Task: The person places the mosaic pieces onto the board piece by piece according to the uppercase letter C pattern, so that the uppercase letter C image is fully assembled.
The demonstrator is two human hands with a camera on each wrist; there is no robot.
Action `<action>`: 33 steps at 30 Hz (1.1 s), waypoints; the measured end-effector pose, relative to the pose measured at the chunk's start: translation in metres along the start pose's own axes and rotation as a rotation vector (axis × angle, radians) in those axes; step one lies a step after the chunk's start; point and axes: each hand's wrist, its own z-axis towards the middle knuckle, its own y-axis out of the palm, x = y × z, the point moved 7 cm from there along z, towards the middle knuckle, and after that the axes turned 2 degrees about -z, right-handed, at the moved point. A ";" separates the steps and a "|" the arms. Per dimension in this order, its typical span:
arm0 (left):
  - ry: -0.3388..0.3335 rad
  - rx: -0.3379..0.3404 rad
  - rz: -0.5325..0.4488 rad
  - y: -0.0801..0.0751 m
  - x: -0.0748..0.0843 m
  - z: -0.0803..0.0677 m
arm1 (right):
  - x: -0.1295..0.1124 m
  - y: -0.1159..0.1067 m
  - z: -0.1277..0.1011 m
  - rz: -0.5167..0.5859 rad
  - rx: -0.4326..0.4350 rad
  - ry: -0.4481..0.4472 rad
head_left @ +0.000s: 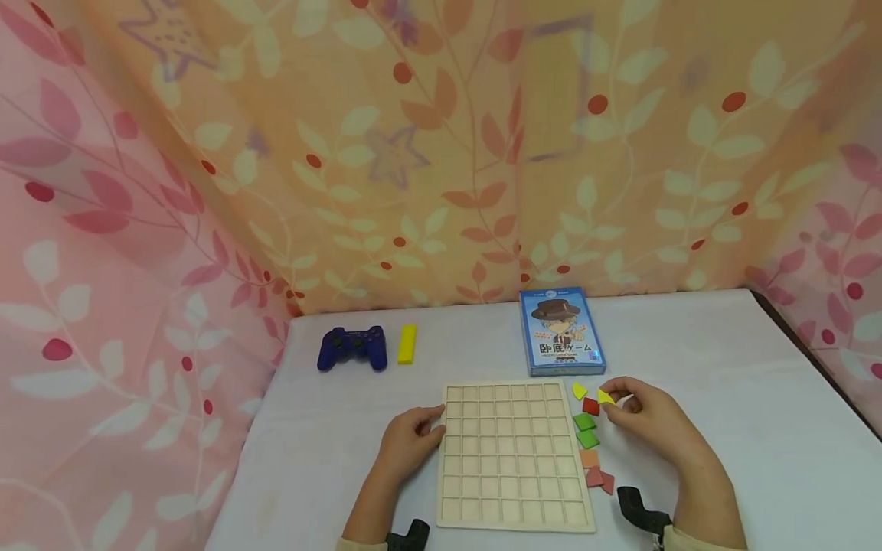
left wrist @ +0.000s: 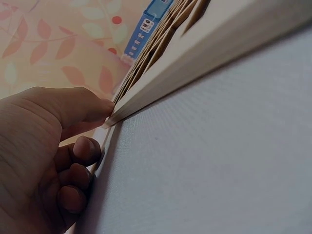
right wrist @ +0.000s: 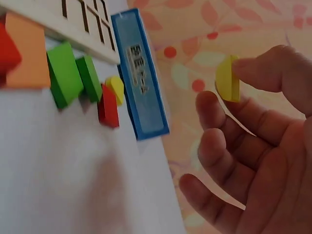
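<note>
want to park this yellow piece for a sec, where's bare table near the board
Bare table lies right of the right hand, and between the game controller and the grid board. The strip of coloured tiles along the board's right edge is crowded.

Board [head_left: 513, 455]: centre of table [head_left: 723, 367], between both hands.
Tiles [head_left: 588, 440]: right of board.
Box [head_left: 561, 330]: behind tiles.
Gamepad [head_left: 352, 348] & block [head_left: 407, 343]: rear left.

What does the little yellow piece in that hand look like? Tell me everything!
The yellow piece is small, flat and fairly thick, with one rounded edge and a pointed end, like a wedge. It looks like painted wood or foam. The right hand pinches it between thumb and fingertip, lifted off the table, beside the board and near the blue box.
</note>
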 end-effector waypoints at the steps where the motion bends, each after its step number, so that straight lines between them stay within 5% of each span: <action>1: 0.002 -0.001 0.001 0.000 0.000 -0.001 | -0.005 0.001 -0.002 -0.005 0.008 -0.014; 24: 0.058 0.009 0.036 -0.001 0.002 0.003 | -0.079 0.036 0.000 -0.050 0.204 -0.299; 33: 0.040 -0.008 0.036 -0.004 0.001 0.005 | -0.083 0.056 0.006 -0.042 0.181 -0.323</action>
